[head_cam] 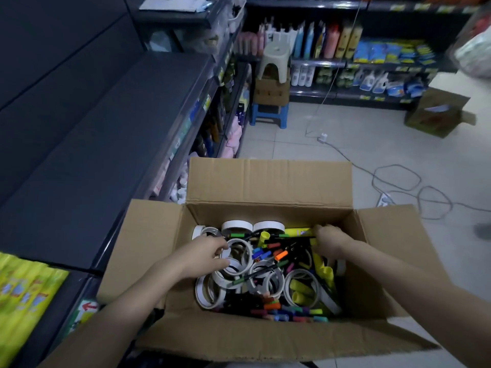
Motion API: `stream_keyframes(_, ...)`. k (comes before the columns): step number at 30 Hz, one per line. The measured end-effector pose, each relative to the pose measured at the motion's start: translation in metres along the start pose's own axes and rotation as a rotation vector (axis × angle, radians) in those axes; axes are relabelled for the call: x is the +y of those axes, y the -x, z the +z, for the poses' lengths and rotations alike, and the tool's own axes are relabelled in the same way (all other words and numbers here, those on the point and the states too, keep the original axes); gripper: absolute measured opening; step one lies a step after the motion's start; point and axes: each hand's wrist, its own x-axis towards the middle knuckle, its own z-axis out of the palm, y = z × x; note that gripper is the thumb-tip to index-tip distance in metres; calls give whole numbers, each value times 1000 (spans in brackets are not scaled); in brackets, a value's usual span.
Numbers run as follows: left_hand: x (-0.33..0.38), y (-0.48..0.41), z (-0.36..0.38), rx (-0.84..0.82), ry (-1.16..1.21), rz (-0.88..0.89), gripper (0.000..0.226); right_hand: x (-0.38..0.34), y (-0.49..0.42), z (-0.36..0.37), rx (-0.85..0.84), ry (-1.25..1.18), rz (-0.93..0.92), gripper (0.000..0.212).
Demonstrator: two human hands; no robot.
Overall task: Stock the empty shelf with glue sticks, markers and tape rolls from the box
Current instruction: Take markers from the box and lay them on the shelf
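Fig.: You stand in a retail shop aisle: dark gondola shelves [318, 63] w/ price tags [422, 7] on edges, rows of bottles [332, 38], blue packs [393, 51], open stock box [268, 181], tiled floor [345, 134].

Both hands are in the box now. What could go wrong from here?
1. Markers lie threaded through and across the tape rolls around the left hand; lifting a roll may drag markers out onto the floor.
2. The right hand digs among glue sticks; loose ones could roll off the empty shelf.
3. Cable loops on the floor beside the box could trip a step.
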Motion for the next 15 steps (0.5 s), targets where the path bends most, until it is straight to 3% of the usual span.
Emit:
stream_keyframes(7, 2, -4, 12, -81, -6, 8, 40, 7, 0, 1, -23, 3, -50, 47)
stream_keyframes(15, 25, -21, 23, -200, -206, 114, 35, 8, 17, 19, -47, 158, -136, 63)
